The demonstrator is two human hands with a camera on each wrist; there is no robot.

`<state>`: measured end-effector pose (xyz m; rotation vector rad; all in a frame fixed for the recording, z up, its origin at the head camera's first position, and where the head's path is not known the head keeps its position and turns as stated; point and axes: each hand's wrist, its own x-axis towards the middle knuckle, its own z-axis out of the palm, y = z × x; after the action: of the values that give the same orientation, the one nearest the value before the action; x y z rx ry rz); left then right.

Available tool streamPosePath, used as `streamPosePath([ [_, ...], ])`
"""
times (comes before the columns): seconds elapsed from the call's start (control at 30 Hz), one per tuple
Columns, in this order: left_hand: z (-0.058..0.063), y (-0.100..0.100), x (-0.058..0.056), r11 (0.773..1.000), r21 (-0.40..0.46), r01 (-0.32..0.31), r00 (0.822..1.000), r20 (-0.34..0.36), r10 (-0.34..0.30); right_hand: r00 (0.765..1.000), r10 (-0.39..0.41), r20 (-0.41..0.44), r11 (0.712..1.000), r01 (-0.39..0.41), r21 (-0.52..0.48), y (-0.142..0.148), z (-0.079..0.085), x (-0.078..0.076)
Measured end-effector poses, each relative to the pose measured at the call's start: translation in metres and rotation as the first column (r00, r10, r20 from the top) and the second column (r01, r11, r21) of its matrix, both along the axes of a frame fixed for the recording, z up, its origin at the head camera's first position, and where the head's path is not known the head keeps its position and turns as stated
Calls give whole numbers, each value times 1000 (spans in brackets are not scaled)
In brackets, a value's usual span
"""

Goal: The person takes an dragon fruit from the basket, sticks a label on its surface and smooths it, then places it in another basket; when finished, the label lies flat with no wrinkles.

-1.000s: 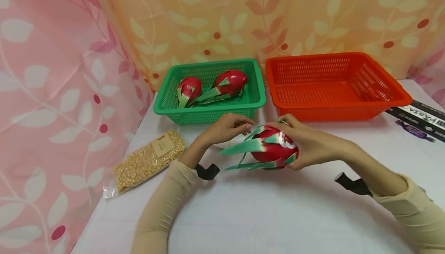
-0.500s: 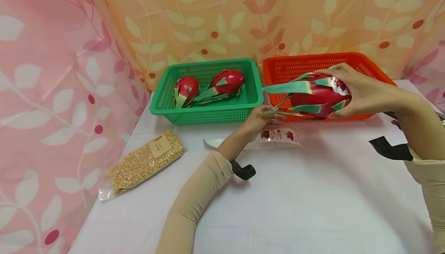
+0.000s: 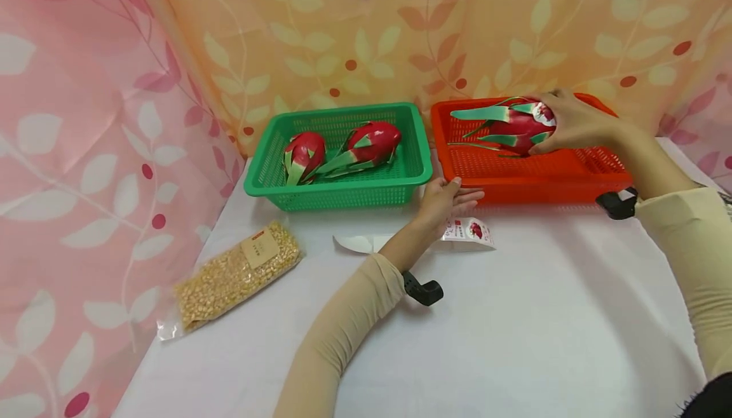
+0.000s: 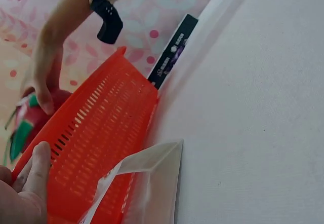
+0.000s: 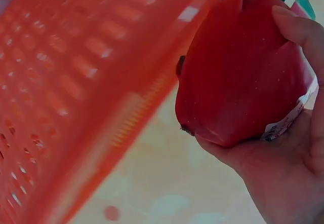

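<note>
My right hand (image 3: 572, 122) grips a dragon fruit (image 3: 517, 132) over the red basket (image 3: 537, 183), its green scales pointing left. A round label sits on the fruit's upper side near my fingers. The right wrist view shows the same dragon fruit (image 5: 243, 72) between thumb and palm, close to the basket wall. At the basket's front left corner is my left hand (image 3: 443, 202), its fingers extended to the right along the front side. In the left wrist view the left thumb (image 4: 38, 168) lies at the basket rim; whether it presses there I cannot tell.
A green basket (image 3: 343, 190) holds two dragon fruits (image 3: 374, 143). A strip of printed labels (image 3: 466, 230) lies partly under my left forearm. At left lies a clear bag of yellow kernels (image 3: 240, 278). A dark printed box (image 4: 173, 51) stands behind the red basket.
My right hand has carried the dragon fruit from the table middle rightward and back over the red basket. My left hand has moved right, to that basket's front, uncovering the label strip.
</note>
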<state>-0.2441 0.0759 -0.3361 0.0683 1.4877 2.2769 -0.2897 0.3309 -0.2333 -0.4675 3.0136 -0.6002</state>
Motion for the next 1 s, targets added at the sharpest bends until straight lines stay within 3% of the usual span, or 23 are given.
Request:
streamPosePath([
  [0.23,-1,3,4,1000,25,-6,1000,-8,6,999,14,49,998,-16,53,19,-22,-31],
  [0.43,0,5,4,1000,9,-12,1000,-14,12,994,-19,107,999,14,49,40,-34,-45],
  [0.6,-1,6,7,999,9,31,999,-18,-31,986,-75,149,997,68,46,61,-46,-43],
  [0.8,-1,2,12,1000,7,30,999,-41,-29,980,-99,173,994,90,57,74,-62,-40],
  [1.0,2,2,15,998,12,60,997,-54,-60,946,-226,232,974,219,56,79,-62,-36],
])
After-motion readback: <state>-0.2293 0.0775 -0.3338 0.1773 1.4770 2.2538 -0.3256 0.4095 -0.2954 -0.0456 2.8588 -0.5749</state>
